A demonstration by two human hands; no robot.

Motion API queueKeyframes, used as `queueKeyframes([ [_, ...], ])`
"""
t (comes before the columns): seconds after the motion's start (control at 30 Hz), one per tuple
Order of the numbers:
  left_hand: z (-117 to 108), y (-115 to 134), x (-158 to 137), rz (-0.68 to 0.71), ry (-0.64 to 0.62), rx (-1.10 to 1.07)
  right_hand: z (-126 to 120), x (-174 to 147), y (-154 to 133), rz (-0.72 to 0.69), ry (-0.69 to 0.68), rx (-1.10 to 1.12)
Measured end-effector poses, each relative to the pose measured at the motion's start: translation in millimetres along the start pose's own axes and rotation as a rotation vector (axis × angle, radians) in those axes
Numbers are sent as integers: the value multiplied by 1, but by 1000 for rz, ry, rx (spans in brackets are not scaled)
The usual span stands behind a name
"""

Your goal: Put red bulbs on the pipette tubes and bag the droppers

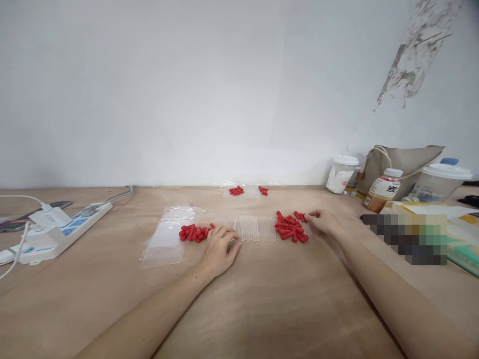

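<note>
A row of thin clear tubes (250, 228) lies side by side on the table, between two heaps of small red bulb-ended pieces. My left hand (219, 249) rests at the row's left end, fingers loosely stretched and thumb apart, beside the left red heap (192, 233), part of which it covers. At the right red heap (290, 228), my right hand (321, 221) has thumb and fingertips pinched together at a red bulb-ended piece (302, 218) on the heap's far right edge. A few clear tubes also show below those fingertips.
Flat clear zip bags (168, 237) lie left of the tubes. Near the wall sits a bag holding red pieces (236, 190). A power strip (67, 232) with chargers is at left. A cup (340, 174), bottle (383, 189) and grey bag (402, 162) stand at right.
</note>
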State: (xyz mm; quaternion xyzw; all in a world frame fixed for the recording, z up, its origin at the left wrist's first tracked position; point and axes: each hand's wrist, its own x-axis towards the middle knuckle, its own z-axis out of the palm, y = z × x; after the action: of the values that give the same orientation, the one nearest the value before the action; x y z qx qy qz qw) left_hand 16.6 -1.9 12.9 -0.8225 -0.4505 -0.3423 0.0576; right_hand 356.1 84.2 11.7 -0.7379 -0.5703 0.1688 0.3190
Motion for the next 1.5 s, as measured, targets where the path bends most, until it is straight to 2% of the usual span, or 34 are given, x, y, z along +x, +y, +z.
queueKeyframes([
  [0.13, -2, -2, 1, -135, 92, 130, 4, -7, -14, -277, 31, -22],
  [0.2, -2, -2, 1, -178, 115, 161, 8, -12, -23, -361, 7, -54],
  [0.33, -3, -2, 2, -209, 111, 181, 18, -19, -34, -333, -59, -71],
  [0.47, -9, -5, 13, -209, 18, 210, 20, -20, -36, -310, -80, -93],
  [0.6, -6, -9, 34, -280, -115, 301, 15, -24, -46, -342, 4, -88],
  [0.67, 1, -9, 44, -348, -178, 371, 15, -31, -57, -377, 55, -50],
  [0.73, 10, -9, 53, -399, -196, 410, 19, -44, -69, -409, 48, 13],
  [0.87, 24, -10, 64, -469, -191, 460, 43, -80, -86, -614, -6, 140],
  [1.0, 27, -9, 66, -493, -173, 475, 68, -109, -90, -807, 4, 185],
  [1.17, 20, -1, 63, -399, -100, 404, 74, -118, -90, -842, 37, 295],
  [1.27, 9, 4, 51, -245, -89, 315, 71, -117, -88, -826, 62, 338],
  [1.4, -3, 1, 22, 18, -129, 118, 69, -119, -86, -834, 23, 282],
  [1.5, -4, -6, 3, 92, -61, -25, 68, -120, -85, -841, 3, 243],
])
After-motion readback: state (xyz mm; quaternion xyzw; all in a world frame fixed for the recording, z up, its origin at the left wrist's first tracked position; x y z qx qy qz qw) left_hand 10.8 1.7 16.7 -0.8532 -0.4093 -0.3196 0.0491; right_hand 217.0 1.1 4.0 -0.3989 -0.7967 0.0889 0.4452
